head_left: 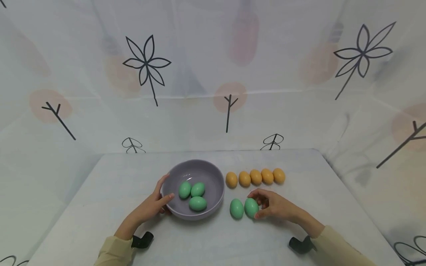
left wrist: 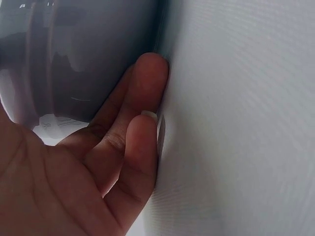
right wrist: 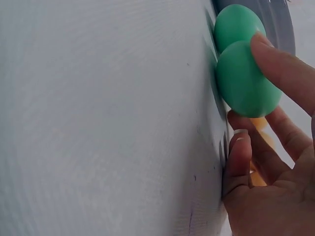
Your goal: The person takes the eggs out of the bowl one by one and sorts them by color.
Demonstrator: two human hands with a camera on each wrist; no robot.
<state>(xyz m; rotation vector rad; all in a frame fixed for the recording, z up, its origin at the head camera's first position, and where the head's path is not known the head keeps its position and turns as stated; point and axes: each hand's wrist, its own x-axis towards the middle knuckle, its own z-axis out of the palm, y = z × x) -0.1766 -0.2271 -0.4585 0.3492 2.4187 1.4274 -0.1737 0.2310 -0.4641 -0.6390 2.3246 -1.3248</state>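
A purple-grey bowl [head_left: 195, 168] stands on the table with three green eggs [head_left: 198, 203] in it. My left hand [head_left: 154, 203] grips its left side, thumb over the rim and fingers low against the outer wall; the left wrist view shows those fingers [left wrist: 145, 81] at the bowl's underside, close to the tabletop. Right of the bowl, two green eggs lie side by side. My right hand [head_left: 279, 207] pinches the right-hand green egg [right wrist: 246, 81] between thumb and fingers. The other green egg [head_left: 236, 208] sits just left of it, nearer the bowl.
Several orange eggs [head_left: 256, 177] form a row behind the green pair, right of the bowl. A white cloth [head_left: 233, 244] covers the table. Patterned curtains [head_left: 199, 122] hang behind and at both sides. Dark wrist devices [head_left: 301, 245] stick out from both sleeves.
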